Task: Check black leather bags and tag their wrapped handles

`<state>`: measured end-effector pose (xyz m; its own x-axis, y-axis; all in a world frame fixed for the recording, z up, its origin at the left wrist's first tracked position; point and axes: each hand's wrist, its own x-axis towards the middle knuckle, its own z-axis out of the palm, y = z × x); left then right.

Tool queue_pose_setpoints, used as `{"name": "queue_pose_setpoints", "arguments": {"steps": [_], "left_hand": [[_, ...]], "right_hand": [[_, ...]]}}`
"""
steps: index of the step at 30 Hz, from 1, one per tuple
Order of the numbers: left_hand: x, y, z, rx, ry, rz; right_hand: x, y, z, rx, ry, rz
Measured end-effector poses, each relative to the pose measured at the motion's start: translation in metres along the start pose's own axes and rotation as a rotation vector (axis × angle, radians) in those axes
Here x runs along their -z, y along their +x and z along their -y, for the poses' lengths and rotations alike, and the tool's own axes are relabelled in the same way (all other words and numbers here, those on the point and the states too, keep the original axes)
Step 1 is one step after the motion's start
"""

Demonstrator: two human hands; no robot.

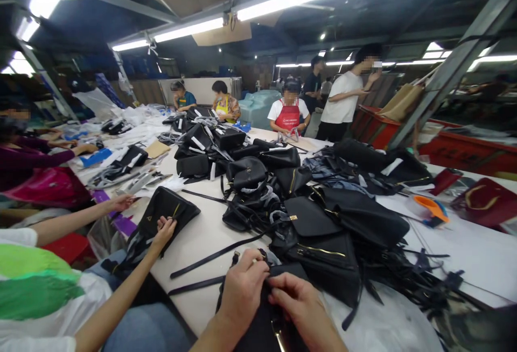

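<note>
A black bag (264,324) with a gold zip on its front is at the table's near edge, directly below me. My left hand (245,286) is closed in a pinch at the bag's upper part, near a small buckle. Just to its right, my right hand (302,304) pinches the same part, thumb against forefinger. The exact bit between the fingertips is too small to make out. Two thin black straps (202,284) stretch left across the table beside my left hand. Past my hands lies a black bag with a gold zip (323,255), against a heap of others.
A large pile of black bags (246,171) covers the table's middle. To my left, a co-worker's hands (165,228) handle another black bag (161,209). Clear plastic (379,319) lies at right, an orange tape roll (432,209) farther off. Several people sit or stand beyond.
</note>
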<state>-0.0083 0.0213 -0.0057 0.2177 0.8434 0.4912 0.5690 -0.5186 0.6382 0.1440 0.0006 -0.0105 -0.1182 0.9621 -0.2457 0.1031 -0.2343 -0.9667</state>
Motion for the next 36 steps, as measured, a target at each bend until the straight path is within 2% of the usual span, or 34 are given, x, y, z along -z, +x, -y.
{"name": "queue_pose_setpoints", "arguments": {"steps": [4, 5, 7, 9, 12, 14, 17, 19, 21, 23, 27, 29, 33, 36], "left_hand": [[0.002, -0.013, 0.000, 0.263, -0.077, -0.097], [0.003, -0.014, -0.001, 0.299, -0.109, -0.096], [0.006, -0.013, -0.004, 0.340, -0.172, -0.072], [0.009, -0.012, -0.007, 0.370, -0.231, -0.024], [0.011, -0.013, -0.009, 0.409, -0.301, 0.024], [0.010, -0.015, -0.008, 0.413, -0.316, 0.005], [0.004, -0.021, -0.004, 0.374, -0.272, -0.051], [0.000, -0.026, -0.001, 0.306, -0.223, -0.067], [-0.004, -0.029, 0.000, 0.227, -0.185, -0.063], [-0.005, -0.030, 0.001, 0.179, -0.167, -0.044], [-0.005, -0.030, -0.002, 0.202, -0.204, -0.020], [-0.005, -0.031, -0.004, 0.307, -0.297, -0.053], [-0.001, -0.035, -0.007, 0.652, -0.555, -0.152], [0.007, -0.039, -0.010, 0.808, -0.707, -0.055]], "right_hand": [[-0.011, -0.005, -0.011, 0.746, -0.609, -0.090], [-0.014, -0.005, -0.013, 0.881, -0.724, -0.117], [-0.019, -0.005, -0.014, 1.035, -0.880, -0.161], [-0.022, -0.004, -0.014, 1.072, -0.909, -0.151], [-0.021, -0.005, -0.012, 0.978, -0.749, -0.038], [-0.018, -0.007, -0.010, 0.829, -0.584, 0.067], [-0.013, -0.008, -0.004, 0.410, -0.299, 0.105], [-0.010, -0.006, 0.002, 0.109, -0.087, 0.034], [-0.008, 0.002, 0.009, -0.062, 0.062, -0.026], [-0.009, 0.012, 0.015, -0.095, 0.089, -0.058], [-0.011, 0.028, 0.017, -0.009, 0.095, -0.078], [-0.008, 0.030, 0.015, -0.024, 0.156, -0.038], [0.006, 0.022, 0.010, -0.138, 0.333, 0.045], [0.013, 0.011, 0.005, -0.210, 0.491, 0.085]]}}
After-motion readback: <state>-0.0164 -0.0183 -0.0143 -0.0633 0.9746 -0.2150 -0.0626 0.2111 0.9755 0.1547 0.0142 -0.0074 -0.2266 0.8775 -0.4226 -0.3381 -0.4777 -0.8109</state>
